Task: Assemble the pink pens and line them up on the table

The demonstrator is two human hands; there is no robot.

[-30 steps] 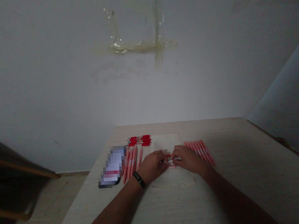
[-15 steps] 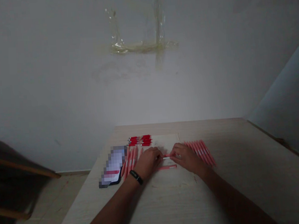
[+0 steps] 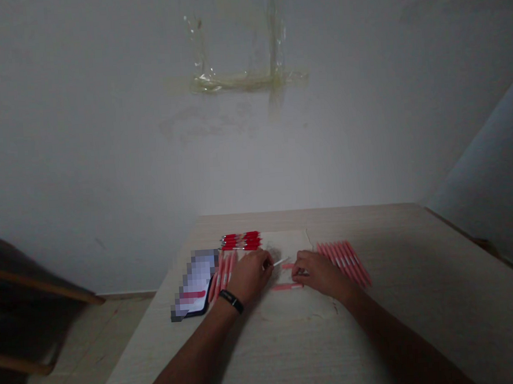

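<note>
Looks like a pen-parts step, lower centre of frame: left hand (image 3: 251, 270) pinching a thin white plastic-looking stick (image 3: 281, 261), right hand (image 3: 316, 269) bunched by a slim pink tube (image 3: 287, 266) (can't tell if gripping), so next probably needs careful lining-up.

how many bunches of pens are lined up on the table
3: a red bunch beyond the left hand, a left pink bunch beside the phone, and a right pink bunch beside the right hand. Some pens may be hidden.
</note>
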